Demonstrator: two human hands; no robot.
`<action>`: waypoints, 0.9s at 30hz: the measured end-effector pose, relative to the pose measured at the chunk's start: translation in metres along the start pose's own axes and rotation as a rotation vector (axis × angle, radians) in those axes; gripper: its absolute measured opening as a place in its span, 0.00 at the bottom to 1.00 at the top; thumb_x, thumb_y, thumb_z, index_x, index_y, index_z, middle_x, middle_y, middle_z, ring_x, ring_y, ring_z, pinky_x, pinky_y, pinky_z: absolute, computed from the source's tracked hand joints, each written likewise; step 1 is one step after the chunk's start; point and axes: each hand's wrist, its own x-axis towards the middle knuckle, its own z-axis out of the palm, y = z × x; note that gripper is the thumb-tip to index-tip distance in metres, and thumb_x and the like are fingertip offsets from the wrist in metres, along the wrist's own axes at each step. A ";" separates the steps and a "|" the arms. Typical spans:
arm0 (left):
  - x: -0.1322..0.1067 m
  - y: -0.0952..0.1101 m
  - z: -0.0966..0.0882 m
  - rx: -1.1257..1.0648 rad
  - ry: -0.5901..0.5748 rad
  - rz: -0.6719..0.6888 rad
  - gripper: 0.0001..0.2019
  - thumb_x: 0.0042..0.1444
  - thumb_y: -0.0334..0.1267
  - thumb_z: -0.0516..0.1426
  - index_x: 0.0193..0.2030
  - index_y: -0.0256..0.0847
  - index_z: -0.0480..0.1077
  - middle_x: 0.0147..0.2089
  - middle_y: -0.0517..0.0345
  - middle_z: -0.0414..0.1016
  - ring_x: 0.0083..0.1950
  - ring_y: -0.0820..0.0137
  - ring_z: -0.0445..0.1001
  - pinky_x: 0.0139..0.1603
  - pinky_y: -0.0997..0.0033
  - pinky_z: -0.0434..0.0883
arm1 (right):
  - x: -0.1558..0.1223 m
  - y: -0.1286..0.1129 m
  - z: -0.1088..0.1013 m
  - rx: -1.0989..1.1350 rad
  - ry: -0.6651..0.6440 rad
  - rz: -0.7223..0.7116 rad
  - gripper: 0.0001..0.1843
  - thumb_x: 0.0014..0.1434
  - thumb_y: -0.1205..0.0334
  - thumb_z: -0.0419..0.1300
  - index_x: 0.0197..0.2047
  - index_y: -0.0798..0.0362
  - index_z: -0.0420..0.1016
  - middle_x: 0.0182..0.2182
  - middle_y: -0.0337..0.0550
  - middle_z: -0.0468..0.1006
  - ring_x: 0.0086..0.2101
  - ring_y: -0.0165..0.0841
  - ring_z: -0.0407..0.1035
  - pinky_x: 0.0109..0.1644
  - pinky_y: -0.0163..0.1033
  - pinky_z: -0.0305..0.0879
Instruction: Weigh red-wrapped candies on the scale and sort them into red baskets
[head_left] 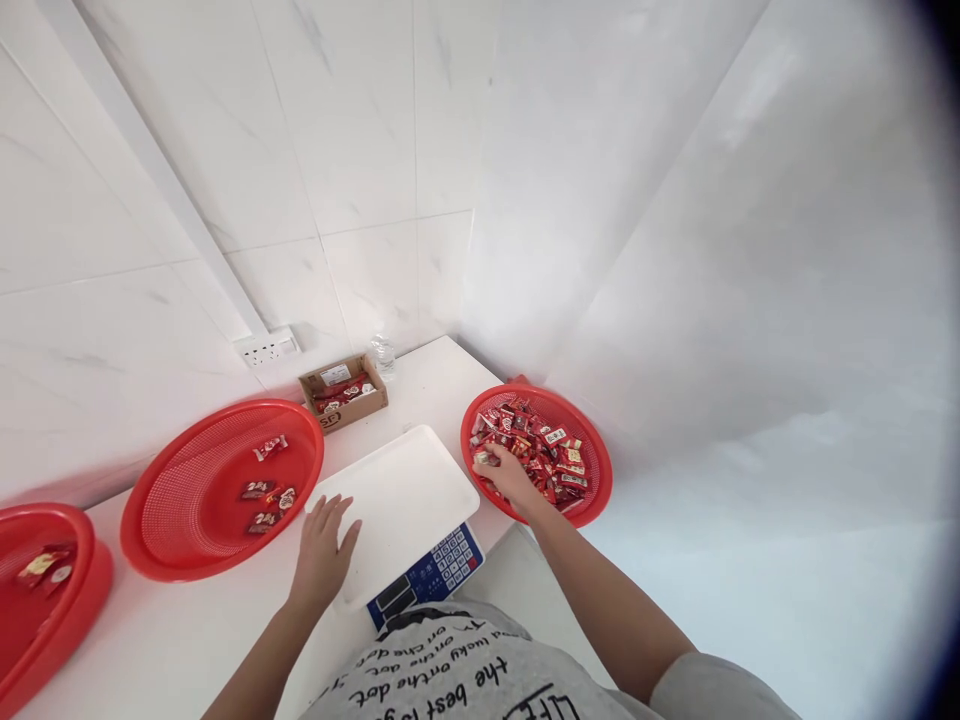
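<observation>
My left hand [324, 548] is open, palm down, its fingers apart over the left edge of the white weighing tray [409, 490] of a digital scale. The scale's blue keypad panel [435, 570] faces me. My right hand [511, 478] reaches into the red plastic basket [598, 470] on the right. Its thumb and fingers pinch a small wrapped snack packet [482, 457] at the left side of the heap. Around it lie many red snack packets [536, 440], some with white or cream labels. The fingertips partly cover the pinched packet.
Left of the scale stands a red basket [150, 500] with several packets in it. Another red basket [94, 580] is cut off at the left edge. A cardboard box [358, 408] of packets and a clear plastic container [382, 356] stand by the tiled wall, below a socket [268, 347].
</observation>
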 end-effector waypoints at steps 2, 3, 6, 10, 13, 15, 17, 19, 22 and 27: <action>-0.003 0.010 0.004 -0.019 -0.044 0.023 0.21 0.59 0.47 0.45 0.54 0.41 0.63 0.58 0.49 0.66 0.66 0.56 0.52 0.63 0.49 0.55 | -0.006 -0.010 0.028 0.046 -0.116 -0.021 0.25 0.48 0.60 0.60 0.51 0.49 0.66 0.39 0.41 0.75 0.34 0.33 0.71 0.35 0.38 0.69; -0.004 0.014 0.006 -0.024 -0.063 0.034 0.21 0.59 0.47 0.45 0.55 0.41 0.63 0.58 0.49 0.65 0.66 0.56 0.52 0.63 0.49 0.55 | -0.008 -0.014 0.041 0.065 -0.173 -0.032 0.24 0.47 0.60 0.61 0.50 0.48 0.67 0.38 0.40 0.75 0.34 0.32 0.71 0.34 0.37 0.70; -0.008 0.021 0.010 -0.024 -0.116 0.063 0.22 0.59 0.47 0.47 0.58 0.40 0.61 0.61 0.47 0.62 0.67 0.56 0.50 0.63 0.49 0.54 | -0.013 -0.016 0.069 0.120 -0.295 -0.057 0.23 0.47 0.61 0.63 0.48 0.48 0.69 0.40 0.40 0.72 0.37 0.31 0.70 0.37 0.37 0.70; -0.016 0.022 0.017 -0.001 -0.193 0.054 0.27 0.57 0.46 0.50 0.62 0.39 0.56 0.65 0.45 0.56 0.68 0.54 0.47 0.63 0.47 0.52 | -0.014 -0.010 0.078 0.162 -0.338 -0.039 0.24 0.48 0.64 0.60 0.51 0.50 0.66 0.48 0.47 0.68 0.44 0.33 0.67 0.46 0.42 0.68; -0.020 0.020 0.024 0.018 -0.237 0.054 0.29 0.56 0.45 0.52 0.63 0.39 0.53 0.67 0.44 0.52 0.68 0.53 0.45 0.63 0.47 0.51 | -0.015 -0.008 0.076 0.190 -0.374 -0.033 0.28 0.46 0.67 0.61 0.53 0.48 0.64 0.51 0.48 0.67 0.51 0.35 0.63 0.54 0.44 0.62; -0.020 0.019 0.027 0.024 -0.246 0.062 0.29 0.56 0.44 0.52 0.64 0.40 0.53 0.67 0.43 0.51 0.68 0.52 0.44 0.64 0.45 0.49 | -0.018 -0.009 0.075 0.242 -0.415 -0.030 0.31 0.45 0.68 0.61 0.54 0.47 0.62 0.54 0.48 0.66 0.55 0.35 0.60 0.57 0.44 0.58; -0.019 0.018 0.028 0.015 -0.248 0.073 0.29 0.55 0.43 0.53 0.63 0.41 0.53 0.68 0.43 0.49 0.68 0.53 0.44 0.63 0.45 0.49 | -0.021 -0.009 0.075 0.306 -0.460 -0.031 0.32 0.45 0.68 0.61 0.55 0.45 0.61 0.56 0.47 0.64 0.58 0.35 0.57 0.58 0.45 0.56; -0.016 0.019 0.027 -0.013 -0.237 0.083 0.29 0.56 0.43 0.52 0.64 0.42 0.52 0.68 0.44 0.47 0.69 0.54 0.44 0.63 0.46 0.51 | -0.022 -0.008 0.075 0.336 -0.479 -0.042 0.32 0.46 0.67 0.61 0.55 0.45 0.61 0.57 0.46 0.64 0.58 0.35 0.57 0.58 0.45 0.57; -0.011 0.020 0.024 -0.019 -0.203 0.071 0.27 0.57 0.43 0.50 0.64 0.42 0.52 0.69 0.44 0.46 0.69 0.56 0.43 0.63 0.47 0.50 | -0.018 0.000 0.065 0.250 -0.406 -0.107 0.31 0.47 0.67 0.59 0.55 0.47 0.62 0.55 0.47 0.66 0.54 0.35 0.63 0.55 0.44 0.61; -0.010 0.017 0.025 0.060 -0.208 -0.004 0.27 0.57 0.44 0.51 0.63 0.40 0.55 0.68 0.43 0.48 0.69 0.53 0.42 0.63 0.44 0.47 | 0.001 0.030 0.016 -0.125 -0.063 -0.153 0.24 0.51 0.66 0.51 0.53 0.51 0.66 0.51 0.45 0.71 0.51 0.34 0.65 0.55 0.42 0.60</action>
